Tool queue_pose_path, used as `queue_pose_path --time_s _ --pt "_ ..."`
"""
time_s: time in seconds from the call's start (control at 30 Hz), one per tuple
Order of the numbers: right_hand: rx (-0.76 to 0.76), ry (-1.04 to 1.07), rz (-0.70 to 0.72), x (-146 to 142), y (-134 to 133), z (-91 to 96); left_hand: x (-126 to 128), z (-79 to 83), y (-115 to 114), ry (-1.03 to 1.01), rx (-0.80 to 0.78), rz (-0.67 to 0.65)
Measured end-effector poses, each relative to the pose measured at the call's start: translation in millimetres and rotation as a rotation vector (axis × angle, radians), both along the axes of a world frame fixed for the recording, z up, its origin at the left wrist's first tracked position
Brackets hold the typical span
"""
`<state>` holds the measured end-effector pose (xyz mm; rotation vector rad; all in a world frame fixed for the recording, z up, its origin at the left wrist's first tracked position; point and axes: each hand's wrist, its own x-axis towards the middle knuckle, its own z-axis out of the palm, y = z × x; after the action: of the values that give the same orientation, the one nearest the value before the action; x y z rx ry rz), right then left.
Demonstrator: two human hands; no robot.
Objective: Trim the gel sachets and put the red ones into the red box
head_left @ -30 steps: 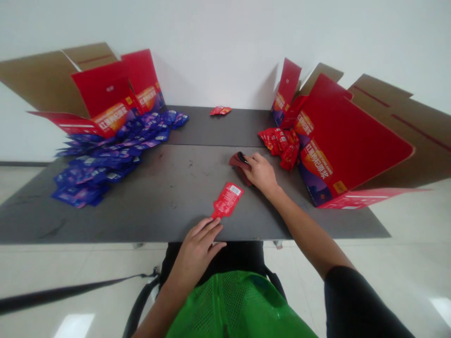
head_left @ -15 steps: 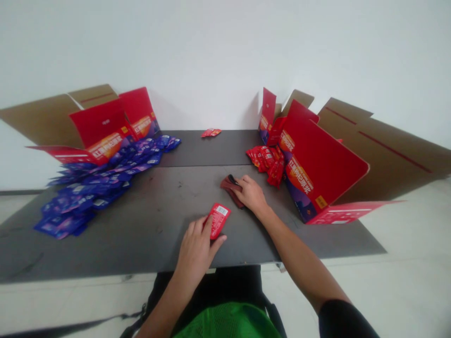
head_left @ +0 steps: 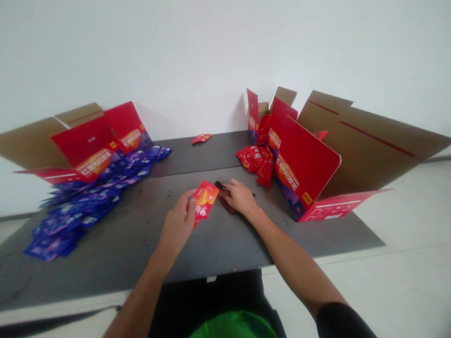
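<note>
My left hand (head_left: 178,223) holds a flat red sachet (head_left: 205,199) by its lower edge, lifted a little above the dark grey table (head_left: 211,244). Its printed orange front faces up. My right hand (head_left: 240,197) lies close to the right of the sachet, with its fingers over a dark red cloth (head_left: 225,204). A small black object (head_left: 221,186) pokes out from under those fingertips. Most of the cloth is hidden beneath the hand.
A heap of blue-purple sachets (head_left: 81,211) spreads over the table's left side. Red sachets (head_left: 257,164) lie in a pile at the right, against an open red carton (head_left: 303,164) with brown flaps. Another open red carton (head_left: 88,143) stands left, and a few sachets (head_left: 201,138) lie at the far edge.
My left hand has picked the red sachet up off the table and turned it over. The view has tilted upward, so the table sits lower in the frame. My right hand stays on the cloth.
</note>
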<state>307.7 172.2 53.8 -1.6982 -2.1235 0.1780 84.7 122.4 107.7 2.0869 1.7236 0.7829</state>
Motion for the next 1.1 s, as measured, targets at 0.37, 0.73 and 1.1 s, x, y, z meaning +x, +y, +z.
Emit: queue_pose_path --time_s 0.37,0.73,1.1 --pt "-0.026 0.129 0.015 1 0 -3.1 201 22.4 101 -0.18 0.0 -0.384" --pt "0.023 0.126 0.128 5 15 -22.1 257 -11.9 116 0.051 -0.023 -0.396" --pt "0.001 0.069 0.113 1 20 -26.0 245 -20.0 97 0.191 0.165 -0.57"
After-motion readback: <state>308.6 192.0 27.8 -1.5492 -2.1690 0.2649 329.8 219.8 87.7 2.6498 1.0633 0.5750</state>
